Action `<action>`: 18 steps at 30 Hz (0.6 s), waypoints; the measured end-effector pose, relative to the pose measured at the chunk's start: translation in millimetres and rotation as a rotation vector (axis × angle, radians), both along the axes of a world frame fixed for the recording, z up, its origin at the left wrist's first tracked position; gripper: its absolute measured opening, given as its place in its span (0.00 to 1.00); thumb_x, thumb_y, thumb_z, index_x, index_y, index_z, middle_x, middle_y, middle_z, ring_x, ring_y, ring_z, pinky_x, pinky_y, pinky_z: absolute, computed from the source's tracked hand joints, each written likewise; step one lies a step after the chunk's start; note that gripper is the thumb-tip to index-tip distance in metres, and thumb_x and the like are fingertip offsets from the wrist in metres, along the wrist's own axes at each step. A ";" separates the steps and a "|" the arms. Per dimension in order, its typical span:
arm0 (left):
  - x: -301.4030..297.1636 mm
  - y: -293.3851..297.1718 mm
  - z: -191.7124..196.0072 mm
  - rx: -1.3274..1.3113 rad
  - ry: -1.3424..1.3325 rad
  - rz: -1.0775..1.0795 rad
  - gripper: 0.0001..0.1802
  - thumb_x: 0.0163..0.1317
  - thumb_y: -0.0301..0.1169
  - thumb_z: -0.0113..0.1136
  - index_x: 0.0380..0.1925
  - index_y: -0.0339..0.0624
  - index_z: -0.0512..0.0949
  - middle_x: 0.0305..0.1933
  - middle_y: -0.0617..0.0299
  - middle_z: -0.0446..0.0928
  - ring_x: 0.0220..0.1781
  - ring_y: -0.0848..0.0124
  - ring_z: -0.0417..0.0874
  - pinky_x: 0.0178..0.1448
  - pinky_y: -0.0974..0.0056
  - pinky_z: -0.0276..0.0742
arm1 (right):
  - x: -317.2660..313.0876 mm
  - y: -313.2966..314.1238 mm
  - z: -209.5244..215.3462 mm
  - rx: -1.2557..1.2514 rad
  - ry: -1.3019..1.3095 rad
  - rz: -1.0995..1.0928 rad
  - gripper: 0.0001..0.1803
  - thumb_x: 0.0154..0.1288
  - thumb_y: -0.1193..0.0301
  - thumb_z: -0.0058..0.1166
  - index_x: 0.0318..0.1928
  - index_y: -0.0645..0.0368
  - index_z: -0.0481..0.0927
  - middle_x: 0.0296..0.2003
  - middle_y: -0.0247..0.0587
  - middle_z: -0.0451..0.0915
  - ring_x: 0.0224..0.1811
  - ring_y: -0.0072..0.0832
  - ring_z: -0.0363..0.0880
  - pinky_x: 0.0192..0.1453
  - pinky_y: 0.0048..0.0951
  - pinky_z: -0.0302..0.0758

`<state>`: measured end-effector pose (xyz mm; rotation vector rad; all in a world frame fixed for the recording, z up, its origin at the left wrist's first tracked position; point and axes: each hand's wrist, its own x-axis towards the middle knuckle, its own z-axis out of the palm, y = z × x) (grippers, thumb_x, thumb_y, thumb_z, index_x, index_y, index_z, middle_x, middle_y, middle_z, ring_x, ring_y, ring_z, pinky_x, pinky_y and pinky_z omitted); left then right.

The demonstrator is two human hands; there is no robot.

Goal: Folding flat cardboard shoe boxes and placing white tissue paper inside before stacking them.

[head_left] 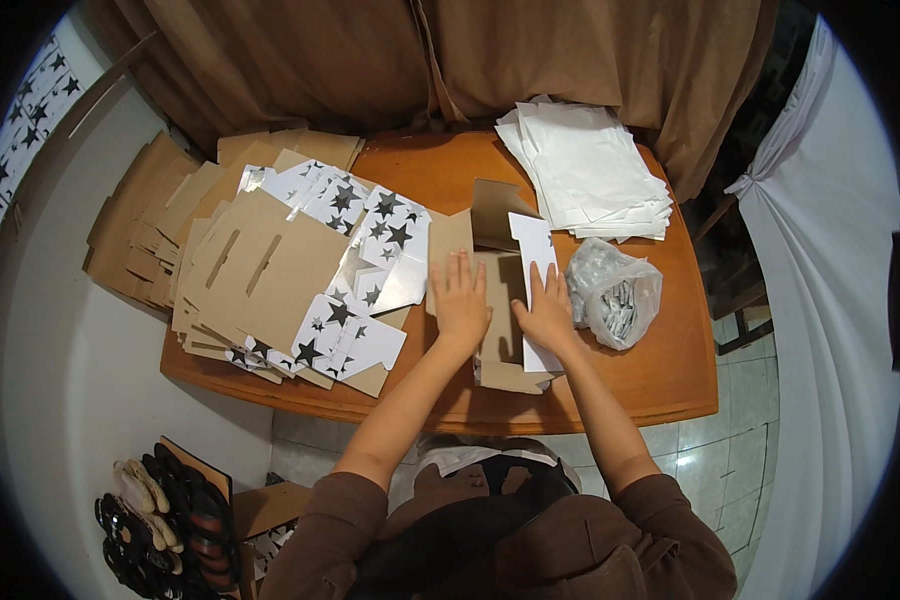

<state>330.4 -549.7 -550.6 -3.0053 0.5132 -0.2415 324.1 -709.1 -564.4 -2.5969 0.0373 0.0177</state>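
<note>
Pressing down flat, both hands are laid on a die-cut cardboard box blank that lies near the front middle of the wooden counter. The left hand is set palm-down on the blank's left panel with its fingers spread and extended, apparently so that the panel is kept from springing up along its crease. The right hand is placed on a white paper sheet that overlaps the blank's right side; its fingers are likewise stretched out and slightly fanned, nothing being pinched, so the sheet seems to be held square against the cardboard. One brown flap of the blank is raised behind the hands. A clear plastic bag of small metal pieces is kept just beside the right hand, within easy reach. A stack of white sheets is piled at the far right of the counter, well apart from the hands. To the left, a spread heap of flat cardboard blanks is fanned out, overhanging the counter's edge, with star-printed sheets resting on top of it, near the left hand. A brown curtain hangs behind the counter.
</note>
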 end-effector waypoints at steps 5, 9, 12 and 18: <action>3.7 3.4 -11.5 -0.209 0.308 0.238 0.47 0.53 0.37 0.55 0.70 0.41 0.44 0.75 0.44 0.35 0.76 0.48 0.33 0.70 0.34 0.34 | -8.6 -12.5 -9.1 -0.071 -0.108 0.116 0.41 0.60 0.49 0.48 0.70 0.49 0.53 0.69 0.59 0.47 0.72 0.57 0.42 0.68 0.54 0.53; 3.0 12.8 -32.9 -0.463 0.408 0.174 0.47 0.52 0.29 0.50 0.70 0.39 0.37 0.74 0.44 0.31 0.76 0.47 0.33 0.70 0.33 0.36 | -8.9 -8.2 -19.5 -0.135 -0.201 0.104 0.38 0.61 0.50 0.47 0.69 0.50 0.58 0.69 0.58 0.48 0.72 0.56 0.44 0.68 0.53 0.55; -5.4 13.5 -38.5 -0.581 0.457 0.133 0.48 0.51 0.26 0.47 0.70 0.39 0.35 0.74 0.43 0.30 0.75 0.45 0.32 0.69 0.33 0.37 | -8.8 -6.4 -25.3 -0.202 -0.225 0.080 0.36 0.61 0.51 0.46 0.67 0.50 0.60 0.69 0.57 0.48 0.72 0.55 0.44 0.67 0.54 0.56; -16.7 13.8 -38.8 -0.628 0.450 0.129 0.46 0.52 0.24 0.45 0.70 0.38 0.34 0.74 0.44 0.30 0.76 0.46 0.32 0.70 0.33 0.37 | -7.2 -4.3 -31.3 -0.298 -0.277 0.091 0.34 0.61 0.53 0.47 0.67 0.50 0.61 0.69 0.56 0.50 0.72 0.54 0.45 0.65 0.59 0.56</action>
